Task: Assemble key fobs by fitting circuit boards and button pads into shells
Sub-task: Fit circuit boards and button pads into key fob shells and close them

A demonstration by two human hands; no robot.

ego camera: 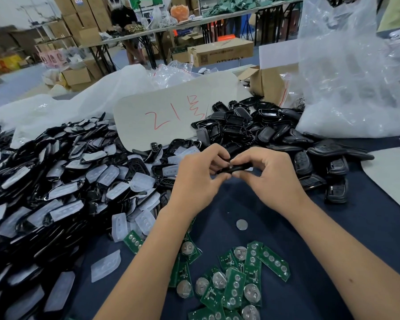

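Observation:
Above the dark blue table cover [333,227], my left hand [196,179] and my right hand [270,179] together pinch one black key fob shell [231,168], fingertips curled on its edges from both sides. The shell is seen edge-on and its inside is hidden. Several green circuit boards [231,280] with round silver cells lie in a heap near me. A large pile of black shell halves and translucent button pads [62,181] fills the left. More black shells [247,125] are heaped behind my hands. Several assembled fobs [335,179] lie to the right.
A loose coin cell [241,225] lies between my forearms. A grey card with red writing [171,112] lies behind the piles. A big clear plastic bag [356,72] stands at the right. An open cardboard box [268,82] sits behind. Other tables and boxes fill the background.

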